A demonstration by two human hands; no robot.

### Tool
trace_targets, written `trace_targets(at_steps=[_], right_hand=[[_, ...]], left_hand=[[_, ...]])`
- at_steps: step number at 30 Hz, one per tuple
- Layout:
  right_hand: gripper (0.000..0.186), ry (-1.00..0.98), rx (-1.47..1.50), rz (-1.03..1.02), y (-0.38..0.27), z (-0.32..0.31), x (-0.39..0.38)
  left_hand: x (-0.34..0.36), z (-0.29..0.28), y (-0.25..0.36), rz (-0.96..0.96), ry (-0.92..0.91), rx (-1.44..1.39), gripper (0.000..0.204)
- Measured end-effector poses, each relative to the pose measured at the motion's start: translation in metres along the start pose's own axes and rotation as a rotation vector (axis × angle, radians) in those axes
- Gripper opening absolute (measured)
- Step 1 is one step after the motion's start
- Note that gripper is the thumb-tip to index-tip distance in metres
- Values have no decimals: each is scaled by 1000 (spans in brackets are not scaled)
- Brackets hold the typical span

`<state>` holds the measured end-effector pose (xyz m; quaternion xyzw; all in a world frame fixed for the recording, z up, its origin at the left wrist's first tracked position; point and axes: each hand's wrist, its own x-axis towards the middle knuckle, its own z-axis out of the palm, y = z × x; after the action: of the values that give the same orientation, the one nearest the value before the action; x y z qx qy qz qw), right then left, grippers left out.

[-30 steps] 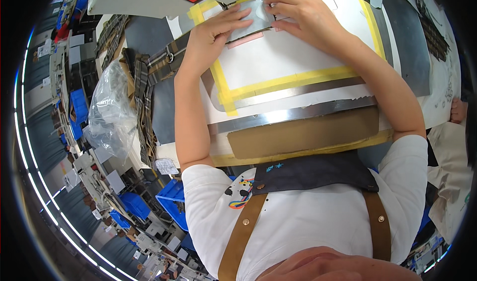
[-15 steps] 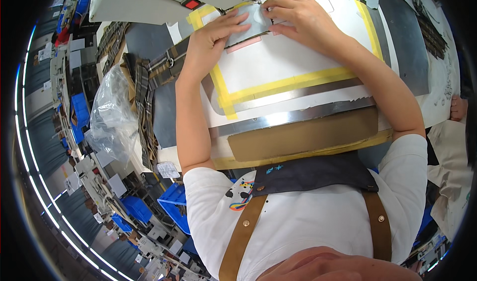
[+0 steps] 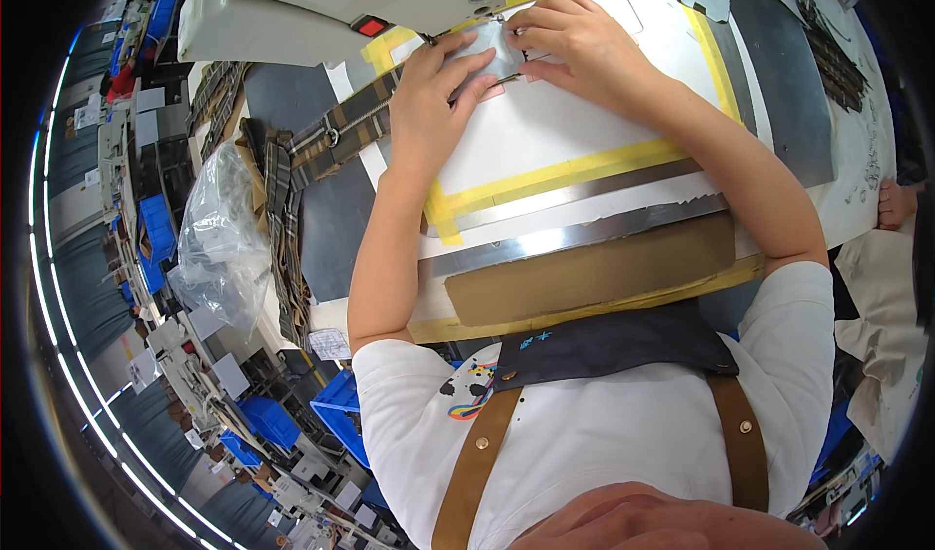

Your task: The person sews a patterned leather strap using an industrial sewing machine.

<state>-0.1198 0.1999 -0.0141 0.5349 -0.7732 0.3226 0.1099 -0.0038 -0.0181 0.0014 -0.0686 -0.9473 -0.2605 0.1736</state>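
Under the sewing machine's head (image 3: 292, 5), my left hand (image 3: 433, 107) rests with fingers apart on a pale grey-blue piece (image 3: 487, 58) with a dark lower edge. My right hand (image 3: 589, 63) lies on that piece's right end, fingers slightly bent and thumb apart. The piece sits over a white board (image 3: 565, 131) bordered with yellow tape (image 3: 545, 180); a small pink strip shows beside my fingertips. A plaid strip with a zipper and metal ring (image 3: 331, 131) runs in from the left toward my left hand.
At the left lie a crumpled clear plastic bag (image 3: 219, 238) and more plaid strips (image 3: 292, 268). Dark strips (image 3: 838, 63) and another person's hand (image 3: 896, 204) are at the right. A brown padded bar (image 3: 589, 273) lines the front edge. Blue bins (image 3: 336, 404) stand below.
Both hands have shifted slightly toward me, and my left thumb has moved toward the piece's lower edge. The machine and table appear a little lower in the picture.
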Motion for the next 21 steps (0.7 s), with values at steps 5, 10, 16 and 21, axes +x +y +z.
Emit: trace_targets(at_steps=[5,10,16,21], right_hand=[[32,-1,8,1,-2,-1,2],[32,-4,22,11,-5,-7,4],[28,-25,73,36,1,-7,1],[29,-14,76,43,2,-3,-1]], left_hand=[[0,0,2,50,-11,40,28],[2,-1,2,83,-51,76,30],[3,-3,6,67,-73,118,30],[2,-2,7,70,-63,132,30]])
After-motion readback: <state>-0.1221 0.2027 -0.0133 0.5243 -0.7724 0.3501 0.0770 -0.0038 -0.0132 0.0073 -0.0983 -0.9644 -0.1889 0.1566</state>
